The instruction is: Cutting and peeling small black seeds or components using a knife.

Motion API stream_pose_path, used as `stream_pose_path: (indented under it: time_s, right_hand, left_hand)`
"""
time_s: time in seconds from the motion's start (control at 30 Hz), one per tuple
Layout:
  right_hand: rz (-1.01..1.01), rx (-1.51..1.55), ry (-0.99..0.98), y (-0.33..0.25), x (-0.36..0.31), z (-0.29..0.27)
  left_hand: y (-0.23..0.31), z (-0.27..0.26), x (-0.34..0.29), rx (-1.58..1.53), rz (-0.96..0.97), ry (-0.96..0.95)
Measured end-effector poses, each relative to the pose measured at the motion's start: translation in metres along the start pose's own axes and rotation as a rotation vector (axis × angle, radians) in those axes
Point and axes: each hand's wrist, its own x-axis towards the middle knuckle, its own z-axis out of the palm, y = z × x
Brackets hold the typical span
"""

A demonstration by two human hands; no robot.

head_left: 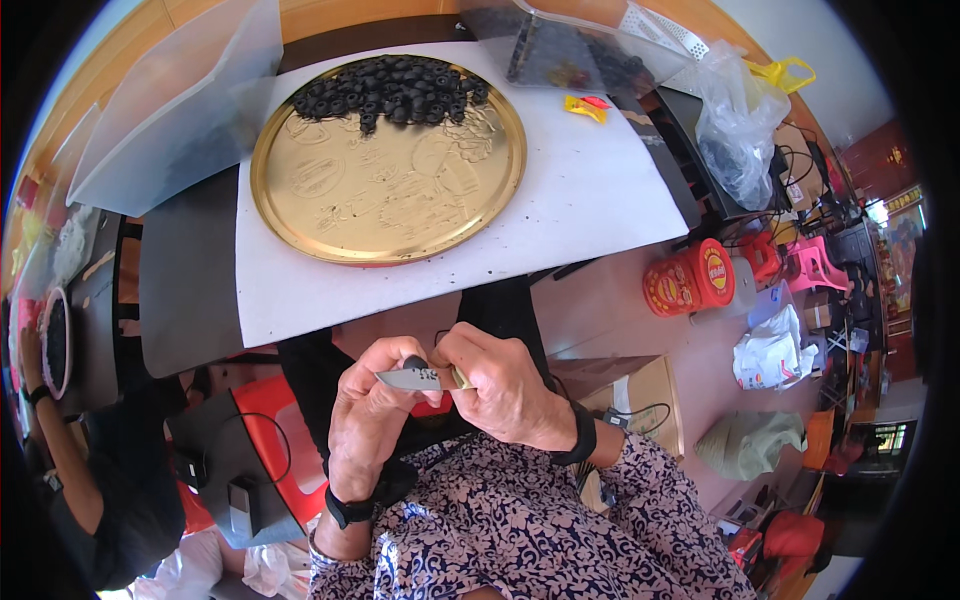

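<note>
My right hand (512, 388) is closed round the handle of a small knife (404, 380), its blade pointing left and flecked with black bits. Pinched in my left hand (365, 410) is a small black piece (414, 363), right against the blade. Both hands are close together in front of my body, just off the near edge of the table. Beyond them a round gold tray (385, 205) lies on a white sheet (590, 205). A heap of small black ring-like pieces (390, 92) covers the tray's far part.
A translucent plastic bin (185, 115) stands at the tray's left, and a clear container (560, 50) with dark pieces at the far right. Yellow-red wrappers (586, 108) lie on the sheet. A red bucket (690, 278) stands right. At left, another person's arm (68, 460) reaches toward a round tray.
</note>
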Motion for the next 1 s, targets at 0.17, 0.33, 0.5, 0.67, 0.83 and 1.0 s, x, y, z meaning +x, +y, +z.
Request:
stream_pose_path:
  time_s: [0.17,0.33,0.5,0.67,0.83,1.0]
  right_hand:
    - [0.034,0.015,-0.032,-0.002,0.0,0.001]
    - [0.066,-0.046,-0.022,-0.006,0.0,0.002]
    - [0.002,-0.071,0.0,-0.003,0.0,0.005]
    - [-0.003,-0.057,-0.034,-0.003,0.001,0.004]
    - [0.045,-0.086,-0.008,0.03,-0.007,0.01]
    - [0.184,0.177,0.162,0.019,-0.013,0.002]
  left_hand:
    - [0.0,0.0,-0.001,-0.025,0.015,0.022]
    - [0.0,-0.002,-0.004,0.128,0.022,0.099]
    - [-0.001,0.0,-0.006,0.218,0.068,0.146]
    - [0.002,0.004,-0.008,0.287,0.066,0.172]
    - [0.009,0.015,-0.011,0.14,-0.008,0.173]
    - [0.003,0.007,-0.011,-0.06,-0.093,0.074]
